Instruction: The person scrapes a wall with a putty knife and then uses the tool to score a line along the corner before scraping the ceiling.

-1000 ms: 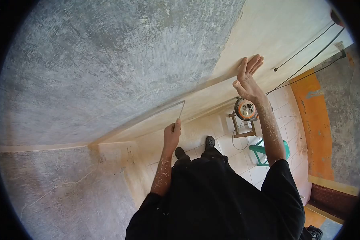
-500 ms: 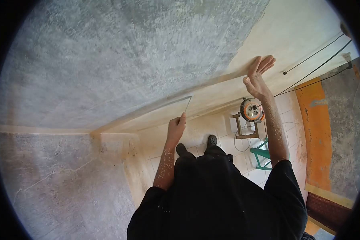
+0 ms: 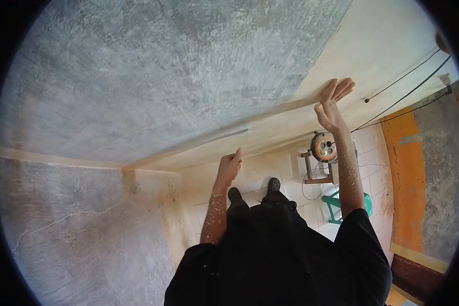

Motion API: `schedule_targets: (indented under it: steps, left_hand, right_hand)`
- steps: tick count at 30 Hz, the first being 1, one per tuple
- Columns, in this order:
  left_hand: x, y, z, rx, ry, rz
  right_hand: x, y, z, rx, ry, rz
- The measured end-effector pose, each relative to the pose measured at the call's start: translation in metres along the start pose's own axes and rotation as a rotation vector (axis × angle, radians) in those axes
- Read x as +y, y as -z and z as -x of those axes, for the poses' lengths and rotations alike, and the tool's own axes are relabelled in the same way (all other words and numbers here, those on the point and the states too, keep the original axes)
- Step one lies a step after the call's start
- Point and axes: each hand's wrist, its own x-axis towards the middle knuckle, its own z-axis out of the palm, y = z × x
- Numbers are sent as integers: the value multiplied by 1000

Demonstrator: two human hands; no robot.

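Observation:
My left hand [image 3: 229, 168] is closed, thumb side up, around what looks like a thin flat scraper [image 3: 232, 134]. The scraper's narrow edge shows as a grey line against the wall, and its grip is mostly hidden by my fingers. The wall [image 3: 199, 66] carries rough grey patches that meet a smooth cream coat on the right. Against that cream part my right hand [image 3: 332, 104] rests open, fingers stretched out, holding nothing. Pale flakes cling to both forearms.
An orange and black cable reel [image 3: 324, 148] sits on a small wooden stool [image 3: 319, 179], beside a green plastic stool [image 3: 334, 206]. Black cables [image 3: 403, 99] hang along the wall at right. My dark clogs [image 3: 274, 184] stand on the tiled floor [image 3: 296, 193]. A second wall [image 3: 81, 224] meets at left.
The view has shifted slightly, so things appear a little lower. My left hand has tilted the scraper, whose side edge shows less. My right hand stays flat against the wall.

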Motion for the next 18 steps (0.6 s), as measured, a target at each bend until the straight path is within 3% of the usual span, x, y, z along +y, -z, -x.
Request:
schedule_targets:
  steps: [5,11,13,18]
  left_hand:
    - [9,26,8,-5,34,49]
    - [-7,12,-1,-18,31,14]
    - [7,32,-3,3,-1,-8]
    - [20,16,-9,-62,9,-23]
  right_hand:
    - [1,3,-9,11,6,-6]
    - [-3,-1,3,13,-18,-40]
    - [1,-1,-4,12,1,-33]
    - [5,-8,-2,23,-9,-24]
